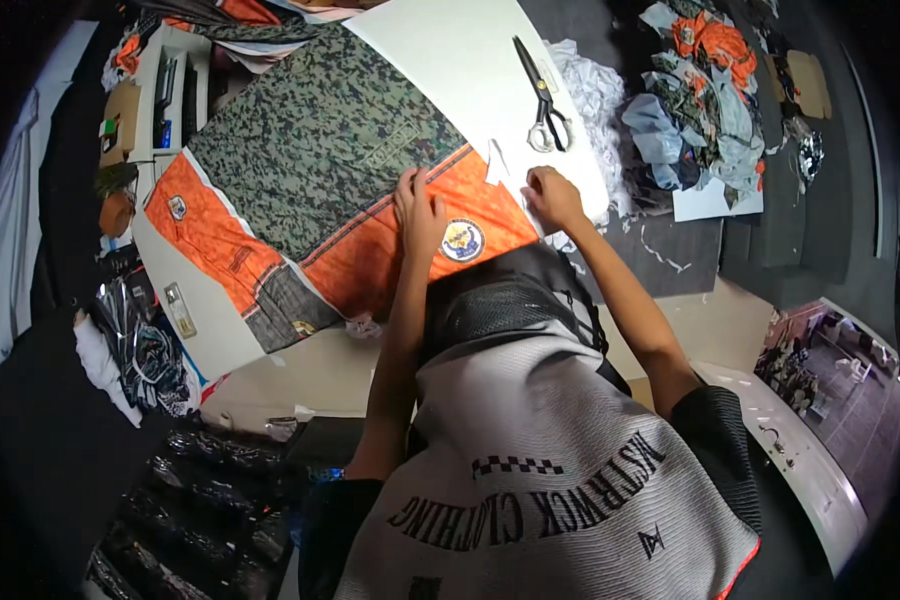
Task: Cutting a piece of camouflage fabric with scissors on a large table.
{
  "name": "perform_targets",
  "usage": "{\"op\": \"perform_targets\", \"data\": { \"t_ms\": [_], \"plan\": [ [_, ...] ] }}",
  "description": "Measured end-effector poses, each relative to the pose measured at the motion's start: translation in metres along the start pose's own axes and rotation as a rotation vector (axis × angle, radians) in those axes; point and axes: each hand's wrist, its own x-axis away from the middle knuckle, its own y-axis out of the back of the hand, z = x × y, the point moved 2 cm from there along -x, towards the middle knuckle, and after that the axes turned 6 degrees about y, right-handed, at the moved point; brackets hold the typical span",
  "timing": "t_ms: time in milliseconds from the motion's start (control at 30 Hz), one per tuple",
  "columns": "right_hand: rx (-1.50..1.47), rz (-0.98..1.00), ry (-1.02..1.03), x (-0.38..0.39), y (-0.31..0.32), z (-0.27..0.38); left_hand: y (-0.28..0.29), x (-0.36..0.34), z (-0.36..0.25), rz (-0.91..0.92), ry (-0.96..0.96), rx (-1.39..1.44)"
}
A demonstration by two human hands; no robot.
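A large fabric panel, green camouflage point(320, 130) with an orange band point(500, 205) along its near edge, lies across the white table. A round emblem sits on the orange part. My left hand point(419, 215) rests on the panel where the two colours meet, fingers stretched out and slightly apart. Just off the panel's right corner is my right hand point(557, 200), its fingers curled together against the tabletop; whatever they may pinch is hidden. A thin white scrap point(495, 163) lies by that corner. Black-handled scissors point(542, 100) lie beyond my right hand, blades pointing away.
A narrow orange and grey piece point(215, 225) lies at the table's left, near a small pale rectangular object point(180, 310). White scraps point(590, 100) heap along the right edge. Mixed fabric offcuts point(715, 100) pile farther right. Shiny black plastic bags point(210, 510) lie at lower left.
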Motion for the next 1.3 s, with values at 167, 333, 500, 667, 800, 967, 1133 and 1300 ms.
{"op": "perform_targets", "data": {
  "t_ms": [167,333,500,667,800,967,1133,1300],
  "plan": [
    [0.031,0.05,-0.294,0.073,0.004,-0.049,-0.017,0.009,-0.006,0.128,-0.11,-0.077],
    [0.126,0.175,-0.536,0.132,0.039,-0.096,-0.003,0.029,0.007,0.246,-0.137,-0.175],
    [0.038,-0.287,-0.355,0.064,0.055,-0.083,0.011,0.037,0.02,0.175,-0.132,-0.11],
    [0.124,-0.731,0.112,-0.059,0.02,-0.031,0.011,0.029,0.007,0.233,-0.219,-0.045],
    [0.278,-0.479,-0.151,-0.087,0.012,-0.021,0.021,0.023,0.001,0.177,-0.26,0.011],
    [-0.521,-0.076,-0.238,-0.062,0.025,-0.03,0.037,0.03,0.037,0.109,-0.144,0.121],
    [-1.334,0.285,-0.225,0.038,0.048,-0.014,0.046,0.053,0.08,0.047,-0.074,0.126],
    [-1.149,0.467,-0.349,0.146,0.048,0.01,0.042,0.08,0.09,-0.039,-0.068,-0.177]
  ]
}}
